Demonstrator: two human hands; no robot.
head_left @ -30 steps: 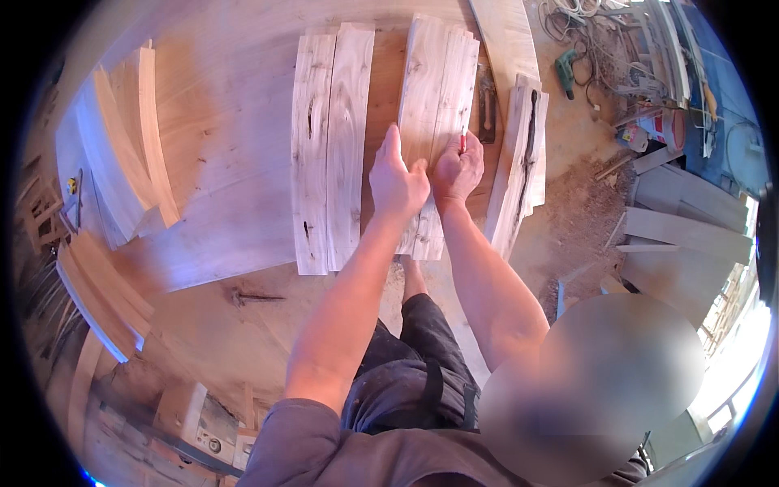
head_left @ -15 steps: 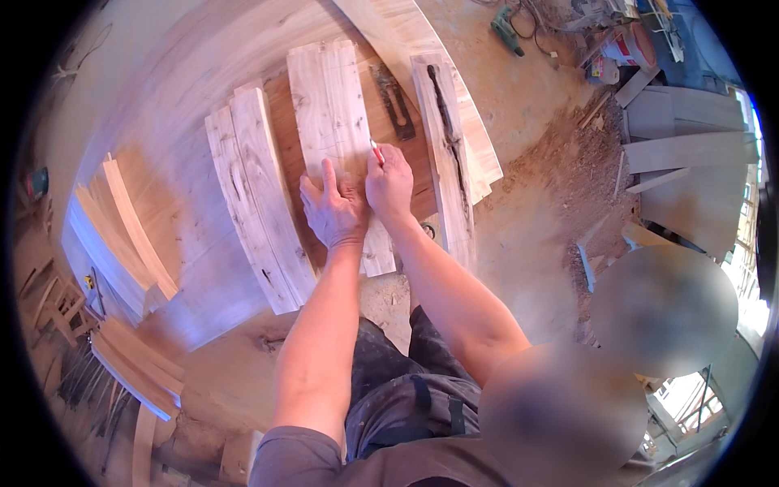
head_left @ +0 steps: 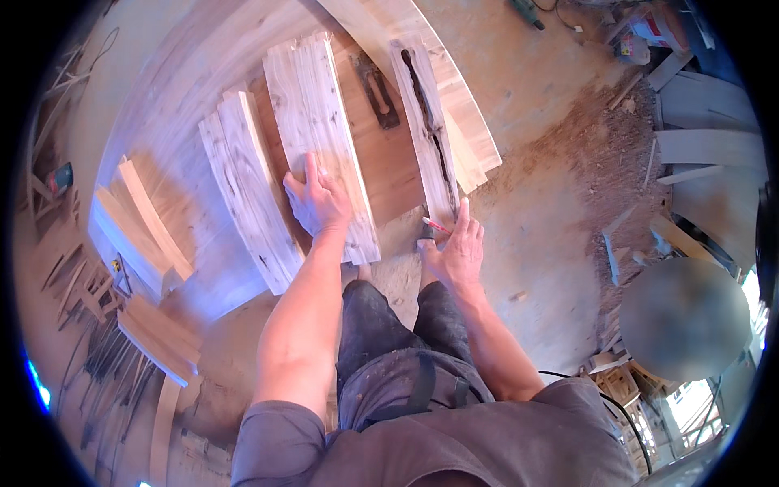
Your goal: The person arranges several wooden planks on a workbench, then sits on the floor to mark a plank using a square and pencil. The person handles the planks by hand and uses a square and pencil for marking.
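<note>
My left hand (head_left: 319, 197) lies on a pale wooden board (head_left: 307, 105) in the middle, thumb and fingers spread. My right hand (head_left: 457, 254) holds a slim red-and-white pencil (head_left: 437, 226), just beyond the near end of a narrow board with a long dark crack (head_left: 428, 130). Left of the middle board lie knotty boards side by side (head_left: 243, 183). Between the middle and cracked boards sits a dark, slotted block that looks like a hand plane (head_left: 375, 91). All rest on a large curved wooden panel (head_left: 398, 166).
Lighter wood strips (head_left: 150, 215) lie on the panel's left part, with more strips (head_left: 158, 341) nearer me. A green power tool (head_left: 526, 12) is on the floor at the far right. Sawdust (head_left: 576, 162) and grey sheets (head_left: 706, 146) spread along the right.
My right hand has left the middle board and moved right and toward me, the pencil still in it. My left hand stays on the middle board. The view has shifted slightly.
</note>
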